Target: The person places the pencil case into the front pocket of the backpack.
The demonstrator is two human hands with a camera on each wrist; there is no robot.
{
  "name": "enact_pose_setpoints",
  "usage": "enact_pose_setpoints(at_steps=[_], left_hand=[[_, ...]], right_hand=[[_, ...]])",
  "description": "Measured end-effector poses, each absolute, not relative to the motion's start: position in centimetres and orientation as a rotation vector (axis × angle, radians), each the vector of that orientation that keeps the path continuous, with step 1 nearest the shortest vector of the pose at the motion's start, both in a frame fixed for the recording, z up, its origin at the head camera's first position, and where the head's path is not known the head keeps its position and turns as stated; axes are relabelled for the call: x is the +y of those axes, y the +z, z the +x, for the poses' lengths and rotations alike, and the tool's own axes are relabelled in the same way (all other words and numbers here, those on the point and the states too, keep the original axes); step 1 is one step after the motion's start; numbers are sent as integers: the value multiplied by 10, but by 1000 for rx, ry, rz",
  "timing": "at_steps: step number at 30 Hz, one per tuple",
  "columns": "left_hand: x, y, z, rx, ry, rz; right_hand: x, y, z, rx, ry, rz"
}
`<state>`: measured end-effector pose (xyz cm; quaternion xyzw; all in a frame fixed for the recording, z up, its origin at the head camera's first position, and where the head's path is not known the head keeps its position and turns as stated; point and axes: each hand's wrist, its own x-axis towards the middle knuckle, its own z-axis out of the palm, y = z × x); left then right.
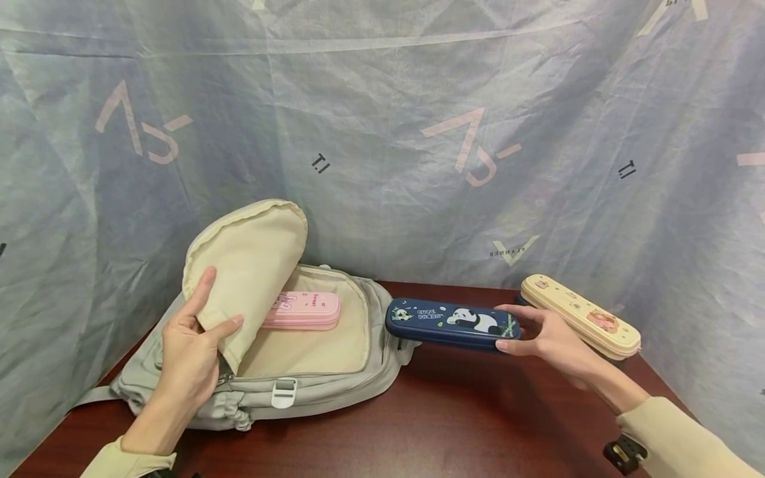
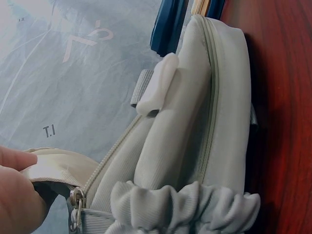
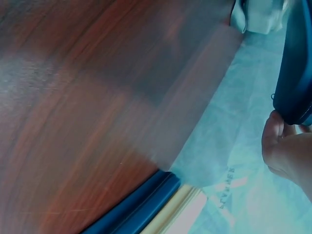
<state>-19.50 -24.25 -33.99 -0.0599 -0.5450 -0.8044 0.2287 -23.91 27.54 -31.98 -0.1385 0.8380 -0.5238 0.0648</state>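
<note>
A light grey backpack [image 1: 376, 372] lies on the table with its front compartment unzipped. My left hand [image 1: 191, 352] grips the raised cream-lined flap [image 1: 257, 255] and holds it up and to the left. Inside the compartment lies a pink pencil case [image 1: 319, 309], its left end hidden behind the flap. My right hand [image 1: 558, 342] pinches the right end of a navy panda pencil case [image 1: 439, 325] between thumb and fingers. The navy case is held level above the table, its left end overlapping the backpack's right edge in the head view.
At the back right a cream pencil case [image 1: 576, 312] rests on top of a dark blue one [image 3: 146, 202]. A grey-blue printed cloth [image 1: 370, 119] hangs behind and along both sides of the dark red wooden table [image 1: 466, 411].
</note>
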Motion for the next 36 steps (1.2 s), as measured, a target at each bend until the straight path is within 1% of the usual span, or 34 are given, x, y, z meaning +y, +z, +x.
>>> enact_pose_setpoints(at_steps=[10, 36], left_hand=[[-242, -338, -196, -1481, -2236, -170], [-243, -338, -195, -1484, -2231, -172]], right_hand=[[252, -318, -242, 2534, -1566, -450], [165, -324, -249, 2508, -1589, -606]])
